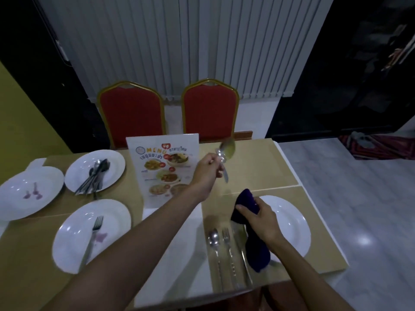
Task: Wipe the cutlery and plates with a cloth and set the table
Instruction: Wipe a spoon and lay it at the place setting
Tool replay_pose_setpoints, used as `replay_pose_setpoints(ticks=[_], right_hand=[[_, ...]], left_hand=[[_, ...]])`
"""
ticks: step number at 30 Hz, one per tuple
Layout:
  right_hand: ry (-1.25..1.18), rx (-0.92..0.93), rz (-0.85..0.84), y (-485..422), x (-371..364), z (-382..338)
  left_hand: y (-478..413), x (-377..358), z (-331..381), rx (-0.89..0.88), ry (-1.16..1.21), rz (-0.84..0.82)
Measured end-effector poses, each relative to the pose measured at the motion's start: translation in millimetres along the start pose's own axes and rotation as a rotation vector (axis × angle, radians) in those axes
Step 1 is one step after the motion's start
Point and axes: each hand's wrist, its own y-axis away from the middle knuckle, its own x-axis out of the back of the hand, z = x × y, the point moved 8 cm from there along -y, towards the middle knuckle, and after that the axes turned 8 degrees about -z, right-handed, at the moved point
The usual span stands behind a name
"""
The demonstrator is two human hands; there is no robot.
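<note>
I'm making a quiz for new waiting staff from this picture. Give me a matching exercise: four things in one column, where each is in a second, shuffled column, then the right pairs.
Things
1. spoon
2. purple cloth
3. lone fork
4. cutlery bundle

Places
A. lying on the near left plate
B. gripped by the right hand
C. piled on the far plate beside the menu
D. held up in the left hand

Pairs: 1-D, 2-B, 3-A, 4-C

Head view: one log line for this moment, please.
left hand holds spoon aloft | right hand grips cloth at plate
</note>
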Motion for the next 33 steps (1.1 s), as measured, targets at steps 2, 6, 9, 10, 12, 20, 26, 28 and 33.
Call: replay_pose_setpoints(ticks=[2, 6, 9, 10, 12, 20, 26, 28, 33], right_hand=[[-0.045, -0.008, 0.106, -31, 42, 9], [-0.074, 0.006, 0.231, -97, 107, 18], [-0.092, 0.04, 0.228, -136, 126, 19], [-0.092, 0.053, 0.211, -150, 127, 18], [-0.087, 0.074, 0.173, -175, 123, 16], [-0.058, 0.103, 0.011, -236, 70, 17], [-0.074, 0.089, -0.021, -257, 42, 23], [-0.088, 0.089, -0.029, -261, 36, 24], [-0.105, 0.111, -0.041, -275, 30, 24]], left_hand=[[-37, -31, -16, -0.027, -0.241, -0.106], [-114, -65, -62, -0.146, -1.16, -0.257], [-147, -76, -90, -0.18, -1.651, -0.388], [-158, -77, -100, -0.167, -1.765, -0.425], [-177, -75, -118, -0.142, -1.932, -0.483], [-204, -58, -157, -0.134, -1.931, -0.493], [-192, -42, -197, 0.079, -1.447, -0.216], [-191, -35, -216, 0.167, -1.341, -0.179], [-225, -17, -215, 0.152, -1.266, -0.042]])
